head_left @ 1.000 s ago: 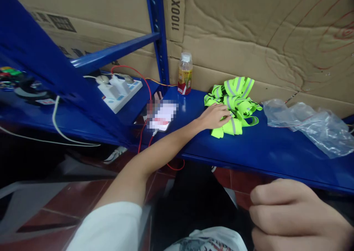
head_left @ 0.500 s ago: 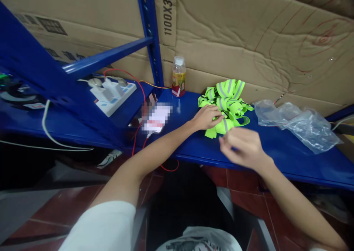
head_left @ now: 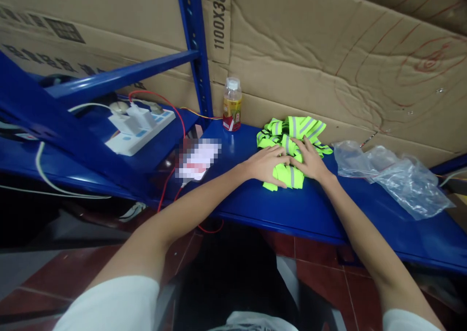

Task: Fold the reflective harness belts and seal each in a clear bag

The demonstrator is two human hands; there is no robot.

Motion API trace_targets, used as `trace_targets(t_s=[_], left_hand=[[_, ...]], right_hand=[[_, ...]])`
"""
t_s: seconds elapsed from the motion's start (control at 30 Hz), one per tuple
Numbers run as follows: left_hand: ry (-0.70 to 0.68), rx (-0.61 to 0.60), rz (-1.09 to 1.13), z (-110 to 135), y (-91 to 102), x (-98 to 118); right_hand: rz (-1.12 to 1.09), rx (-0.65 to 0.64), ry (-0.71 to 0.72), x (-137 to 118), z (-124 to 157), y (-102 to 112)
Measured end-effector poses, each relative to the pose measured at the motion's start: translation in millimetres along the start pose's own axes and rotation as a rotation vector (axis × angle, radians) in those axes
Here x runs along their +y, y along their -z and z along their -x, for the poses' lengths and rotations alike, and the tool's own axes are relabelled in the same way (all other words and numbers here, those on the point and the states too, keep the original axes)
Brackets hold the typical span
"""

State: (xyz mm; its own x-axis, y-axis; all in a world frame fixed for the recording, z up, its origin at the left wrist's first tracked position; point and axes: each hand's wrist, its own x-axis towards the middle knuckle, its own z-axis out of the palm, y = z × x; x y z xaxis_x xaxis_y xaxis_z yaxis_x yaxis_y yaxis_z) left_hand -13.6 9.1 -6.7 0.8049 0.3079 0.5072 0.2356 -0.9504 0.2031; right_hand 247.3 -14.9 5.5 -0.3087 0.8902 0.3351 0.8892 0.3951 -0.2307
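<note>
A loose heap of neon yellow-green reflective straps (head_left: 294, 175) with grey stripes lies on the blue shelf (head_left: 248, 200). My left hand (head_left: 268, 163) rests on the near left side of the heap, its fingers spread over the straps. From the right, my right hand (head_left: 308, 161) lies on the top of the pile, fingers apart and pointing away from me. The fingertips of both hands come close together in the middle. Neither hand is wrapped round a strap. Parts of the heap are hidden under my hands.
A bottle (head_left: 232, 105) with a red and yellow label stands behind, against the cardboard (head_left: 292, 54). A phone (head_left: 200, 161) with a cable lies left. Farther left is a white power strip (head_left: 140, 136) beside a blue post. A crumpled clear plastic bag (head_left: 397, 175) lies right.
My right hand has moved away from me and left, from above the shelf's front onto the straps, and its fingers have spread. My left hand stays on the heap.
</note>
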Motion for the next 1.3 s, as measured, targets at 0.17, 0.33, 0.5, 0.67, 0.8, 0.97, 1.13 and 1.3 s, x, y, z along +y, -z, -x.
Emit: trace_targets(t_s=[0.17,0.33,0.5,0.67,0.8,0.97,1.13,1.3], left_hand=[[0.067,0.013,-0.03,-1,1.5,-8],[0.067,0.019,-0.008,1,4.8,-16],[0.121,0.026,-0.056,3,5.4,-18],[0.111,0.001,-0.08,3,7.8,-16],[0.137,-0.071,-0.084,4,10.4,-19],[0.13,-0.117,-0.065,8,14.4,-25],[0.066,-0.064,-0.088,6,16.5,-16],[0.011,-0.087,-0.114,4,11.5,-9]], right_hand=[[-0.002,0.005,0.027,4,14,-1],[-0.019,0.05,0.025,10,19,4],[-0.019,0.038,0.063,13,23,4],[0.032,0.008,0.065,12,26,6],[0.063,0.05,0.065,3,27,10],[0.113,0.145,0.062,-8,29,12],[0.19,0.2,0.036,-7,28,8],[0.28,0.299,0.089,-6,27,13]])
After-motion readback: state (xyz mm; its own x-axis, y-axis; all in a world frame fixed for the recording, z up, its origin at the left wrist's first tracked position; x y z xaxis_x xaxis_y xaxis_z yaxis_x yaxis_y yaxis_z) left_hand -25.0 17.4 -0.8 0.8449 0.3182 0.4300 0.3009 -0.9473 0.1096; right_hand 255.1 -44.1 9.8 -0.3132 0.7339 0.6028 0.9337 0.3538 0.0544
